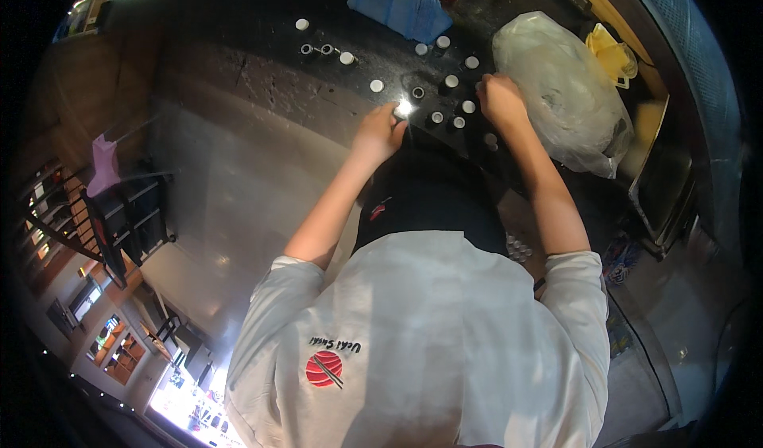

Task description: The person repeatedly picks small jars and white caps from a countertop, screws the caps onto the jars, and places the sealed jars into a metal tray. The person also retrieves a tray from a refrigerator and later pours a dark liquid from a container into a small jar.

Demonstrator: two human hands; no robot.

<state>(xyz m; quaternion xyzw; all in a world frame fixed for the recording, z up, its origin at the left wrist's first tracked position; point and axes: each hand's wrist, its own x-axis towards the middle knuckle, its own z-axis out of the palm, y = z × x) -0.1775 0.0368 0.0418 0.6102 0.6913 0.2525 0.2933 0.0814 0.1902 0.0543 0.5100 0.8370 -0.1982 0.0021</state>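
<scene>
On the black counter, my left hand has its thumb and fingers closed around a small round white cap, which shines with glare. Whether a bottle sits under this cap cannot be made out. My right hand is closed at the right of the group, its fingers curled; what they hold, if anything, is hidden. Between the hands stand several small dark bottles with white caps, and one dark bottle without a cap. A loose-looking white cap lies just beyond my left hand.
Farther left are two uncapped dark bottles and more white caps. A folded blue cloth lies at the back. Right of my right hand rests a large clear plastic bag, with a yellow object behind it.
</scene>
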